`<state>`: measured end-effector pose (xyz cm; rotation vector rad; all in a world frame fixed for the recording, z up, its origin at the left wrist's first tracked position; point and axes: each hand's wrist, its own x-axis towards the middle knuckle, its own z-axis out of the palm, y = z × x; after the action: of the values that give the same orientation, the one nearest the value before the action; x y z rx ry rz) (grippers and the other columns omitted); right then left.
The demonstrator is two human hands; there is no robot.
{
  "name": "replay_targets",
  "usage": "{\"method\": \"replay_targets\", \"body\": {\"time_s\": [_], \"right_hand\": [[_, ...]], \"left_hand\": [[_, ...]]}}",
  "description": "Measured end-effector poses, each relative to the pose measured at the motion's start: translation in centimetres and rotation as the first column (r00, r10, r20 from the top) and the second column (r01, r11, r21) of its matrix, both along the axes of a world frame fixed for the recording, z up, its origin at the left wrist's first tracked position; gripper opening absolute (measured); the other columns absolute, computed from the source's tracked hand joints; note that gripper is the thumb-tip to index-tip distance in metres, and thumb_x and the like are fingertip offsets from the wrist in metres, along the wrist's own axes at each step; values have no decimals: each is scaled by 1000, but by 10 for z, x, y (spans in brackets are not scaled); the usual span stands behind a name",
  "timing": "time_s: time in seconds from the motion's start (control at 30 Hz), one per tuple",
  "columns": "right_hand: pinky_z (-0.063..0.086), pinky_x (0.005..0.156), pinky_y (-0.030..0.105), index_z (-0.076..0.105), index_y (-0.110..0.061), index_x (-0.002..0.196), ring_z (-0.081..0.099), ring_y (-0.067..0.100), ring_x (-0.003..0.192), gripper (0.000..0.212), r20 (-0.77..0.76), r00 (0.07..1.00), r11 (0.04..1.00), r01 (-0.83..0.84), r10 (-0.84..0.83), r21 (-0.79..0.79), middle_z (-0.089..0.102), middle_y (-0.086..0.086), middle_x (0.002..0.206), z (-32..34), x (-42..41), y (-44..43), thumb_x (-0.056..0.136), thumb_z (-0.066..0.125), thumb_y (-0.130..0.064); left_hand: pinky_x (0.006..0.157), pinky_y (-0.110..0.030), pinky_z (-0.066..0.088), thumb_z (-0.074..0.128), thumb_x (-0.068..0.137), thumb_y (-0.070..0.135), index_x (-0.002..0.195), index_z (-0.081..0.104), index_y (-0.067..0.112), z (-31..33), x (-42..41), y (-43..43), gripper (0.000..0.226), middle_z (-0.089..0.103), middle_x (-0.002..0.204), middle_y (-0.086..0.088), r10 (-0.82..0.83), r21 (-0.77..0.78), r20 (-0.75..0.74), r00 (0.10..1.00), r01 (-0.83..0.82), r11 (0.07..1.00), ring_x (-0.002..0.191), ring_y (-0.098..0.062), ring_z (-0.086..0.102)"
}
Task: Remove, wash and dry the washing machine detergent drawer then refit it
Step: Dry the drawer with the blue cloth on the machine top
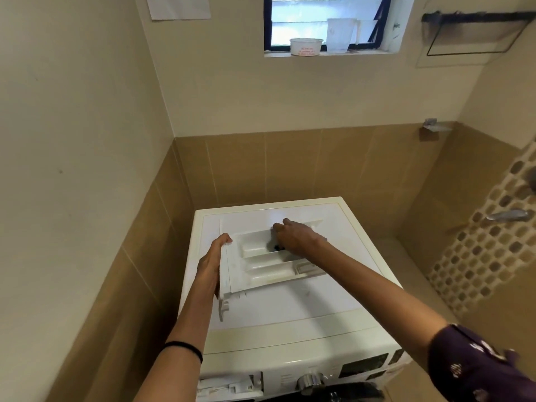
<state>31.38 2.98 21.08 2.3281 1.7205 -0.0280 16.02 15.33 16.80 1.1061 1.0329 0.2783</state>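
The fingers [226, 237] of the left hand [210, 262] are wrapped round the left end of a white plastic detergent drawer [261, 268], thumb hooked over its top edge. The fingers [278, 226] of the right hand [293, 237] are curled down into one of its compartments beside a small dark part; whether they pinch anything cannot be told. The one drawer lies, compartments up, on the flat top of a single white front-loading washing machine [290, 311], whose open drawer slot [229, 385] and one silver dial [310, 382] show on the front panel below. A black band [185, 348] circles the left wrist, and a dark purple patterned sleeve [475, 361] covers the right upper arm. The machine stands in a corner walled with brown tiles [290, 166] below and cream paint above, with a strip of mosaic tiles [487, 250] on the right carrying a metal tap lever [509, 215]. One black-framed louvre window [316, 21] sits high up; its sill holds two containers, a white tub [306, 47] and a clear cup [340, 34]. One paper sheet [178, 7] hangs at upper left, and one dark rail [475, 17] at upper right.
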Motion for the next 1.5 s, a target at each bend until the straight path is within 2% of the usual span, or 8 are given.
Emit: {"method": "replay_targets", "body": {"time_s": [0.27, 0.43, 0.63, 0.77, 0.9, 1.03, 1.23, 1.5], "right_hand": [[44, 90, 34, 55, 0, 121, 42, 30, 117, 30, 122, 992, 999, -19, 24, -44, 40, 14, 134, 7, 21, -11, 98, 39, -9], [43, 91, 36, 58, -7, 119, 42, 31, 116, 27, 158, 972, 983, 165, -176, 79, 41, 14, 133, 22, 46, -19, 95, 48, -12], [45, 86, 39, 64, -2, 106, 44, 32, 102, 30, -499, 769, 606, 630, -399, 486, 43, 16, 107, 30, 72, -44, 89, 40, 3], [33, 67, 25, 59, -8, 71, 45, 25, 80, 32, -643, 675, 447, 731, -361, 516, 49, 11, 89, 24, 78, -53, 73, 35, 13], [31, 56, 26, 65, -1, 80, 48, 21, 75, 35, -755, 584, 342, 804, -297, 487, 59, 13, 84, 25, 73, -55, 73, 34, 15], [35, 51, 23, 58, -15, 72, 51, 20, 76, 41, -894, 416, 345, 874, -164, 343, 58, 7, 77, 6, 56, -48, 80, 29, 13], [49, 69, 31, 57, -18, 72, 58, 25, 80, 40, -958, 281, 429, 874, -60, 229, 61, 13, 83, -25, 32, -31, 87, 31, 7], [38, 59, 17, 63, -2, 85, 54, 15, 76, 32, -897, 433, 575, 758, -89, 309, 65, 14, 88, -79, -42, 2, 80, 34, 10]], "left_hand": [[66, -34, 48, 60, 72, 54, 106, 57, 15, 0, 3, 0, 52, 65, 93, -14, 67, 50, -61, 996, -64, 997, 81, -30, 62], [73, -38, 46, 63, 72, 54, 117, 52, 10, -9, -2, 5, 64, 61, 106, -14, 183, 85, -104, 978, -174, 981, 88, -30, 59], [90, -48, 41, 64, 74, 51, 131, 44, 5, -22, -18, 17, 76, 55, 122, -15, 294, 32, -155, 943, -293, 956, 109, -36, 52], [97, -51, 38, 63, 78, 49, 133, 42, 5, -26, -18, 17, 74, 52, 128, -16, 305, 36, -178, 936, -303, 952, 115, -38, 48], [96, -51, 38, 61, 79, 50, 132, 42, 4, -30, -18, 14, 73, 52, 127, -17, 296, 35, -206, 933, -295, 955, 104, -37, 48], [98, -57, 36, 64, 75, 53, 133, 39, 5, -37, -16, 11, 80, 48, 130, -17, 299, -21, -234, 925, -312, 950, 120, -42, 44], [96, -60, 35, 62, 69, 59, 133, 39, 6, -52, -9, 16, 86, 49, 130, -17, 286, -89, -267, 920, -319, 944, 118, -43, 45], [91, -45, 46, 57, 84, 37, 127, 45, -2, -51, -3, 15, 59, 54, 122, -21, 341, 73, -258, 904, -334, 940, 110, -38, 54]]}}
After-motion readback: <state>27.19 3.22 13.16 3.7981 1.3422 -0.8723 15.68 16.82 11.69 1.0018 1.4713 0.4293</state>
